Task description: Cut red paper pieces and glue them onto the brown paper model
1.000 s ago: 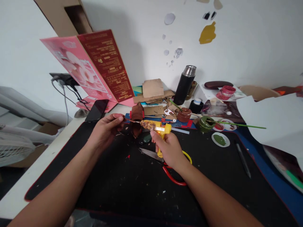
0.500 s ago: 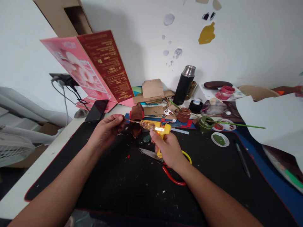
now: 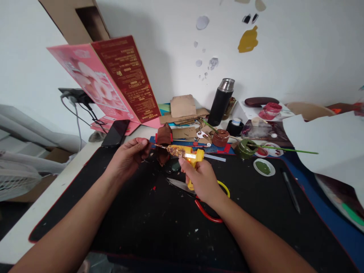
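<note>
White wall [image 3: 170, 45] at the back, and below it a black mat [image 3: 127, 212] with a thin red edge, its near stretch running wide between the forearms, dotted with tiny scraps. Tighter going along the far edge: brown jar [image 3: 221, 138], green jar [image 3: 246, 149] and cardboard offcuts [image 3: 183, 106] crowd together there, with a phone [image 3: 116, 133] at the upper left corner and a pen [image 3: 291, 191] out right. Scissors [image 3: 182, 185] lie just below the action, partly covered by the right hand [image 3: 200, 176]; a fan [image 3: 18, 178] is cut off at the left border. Dark green lump [image 3: 176, 165] under the gun, hard to make out. And centre stage, the glue gun [image 3: 184, 151]: yellow, its front stained brown, a small orange light glowing, right fingers wrapped round its handle, nozzle aimed left. Left hand [image 3: 127, 155] pinches a thin brown strip [image 3: 155, 144] between thumb and fingertips, one end hidden in the grip; whether nozzle and strip touch, can't tell. Both sit over a brown boat-like piece [image 3: 164, 136], its middle partly masked.
</note>
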`<state>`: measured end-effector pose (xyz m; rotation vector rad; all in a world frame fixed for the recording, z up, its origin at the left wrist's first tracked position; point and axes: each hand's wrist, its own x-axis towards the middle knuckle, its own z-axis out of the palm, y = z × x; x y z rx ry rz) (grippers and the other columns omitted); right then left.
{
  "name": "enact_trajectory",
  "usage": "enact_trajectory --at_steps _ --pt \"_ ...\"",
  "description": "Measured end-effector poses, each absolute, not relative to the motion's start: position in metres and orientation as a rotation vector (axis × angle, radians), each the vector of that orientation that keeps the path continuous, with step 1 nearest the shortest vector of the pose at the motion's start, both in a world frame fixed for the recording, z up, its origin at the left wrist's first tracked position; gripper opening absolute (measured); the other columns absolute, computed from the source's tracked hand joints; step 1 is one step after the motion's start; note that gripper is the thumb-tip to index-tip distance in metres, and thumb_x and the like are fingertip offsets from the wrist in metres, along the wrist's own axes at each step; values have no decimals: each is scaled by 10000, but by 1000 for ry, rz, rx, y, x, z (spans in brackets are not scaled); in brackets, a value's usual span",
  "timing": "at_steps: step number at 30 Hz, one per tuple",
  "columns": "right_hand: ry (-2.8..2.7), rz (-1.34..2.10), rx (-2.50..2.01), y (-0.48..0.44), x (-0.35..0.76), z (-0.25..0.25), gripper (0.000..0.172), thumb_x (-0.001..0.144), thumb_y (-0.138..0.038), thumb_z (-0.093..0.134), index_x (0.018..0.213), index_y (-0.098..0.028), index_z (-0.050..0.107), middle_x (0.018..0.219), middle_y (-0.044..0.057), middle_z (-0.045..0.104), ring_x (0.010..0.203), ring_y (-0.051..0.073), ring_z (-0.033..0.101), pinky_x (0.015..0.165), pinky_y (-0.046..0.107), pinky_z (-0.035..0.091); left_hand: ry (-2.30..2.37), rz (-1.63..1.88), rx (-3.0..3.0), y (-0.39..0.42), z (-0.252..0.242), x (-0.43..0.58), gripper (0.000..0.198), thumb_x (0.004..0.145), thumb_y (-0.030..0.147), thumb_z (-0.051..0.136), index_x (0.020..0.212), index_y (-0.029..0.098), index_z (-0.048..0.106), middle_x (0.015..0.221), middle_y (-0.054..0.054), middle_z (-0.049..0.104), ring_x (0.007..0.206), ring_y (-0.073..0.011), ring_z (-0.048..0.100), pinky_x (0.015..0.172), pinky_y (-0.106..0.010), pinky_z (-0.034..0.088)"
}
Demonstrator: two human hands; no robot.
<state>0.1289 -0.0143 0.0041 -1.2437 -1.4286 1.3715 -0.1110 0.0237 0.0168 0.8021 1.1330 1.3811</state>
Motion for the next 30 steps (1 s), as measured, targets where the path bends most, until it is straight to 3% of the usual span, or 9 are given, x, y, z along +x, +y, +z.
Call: enact_trajectory --at_steps 30 --pt "-1512 1302 -1252 -15 130 2 540 958 -713 547 697 -240 554 515 -12 519 512 152 495 492 280 366 1113 1355 809 22 20 -108 320 602 328 990 707 172 731 698 -21 677 612 -127 572 566 -236 466"
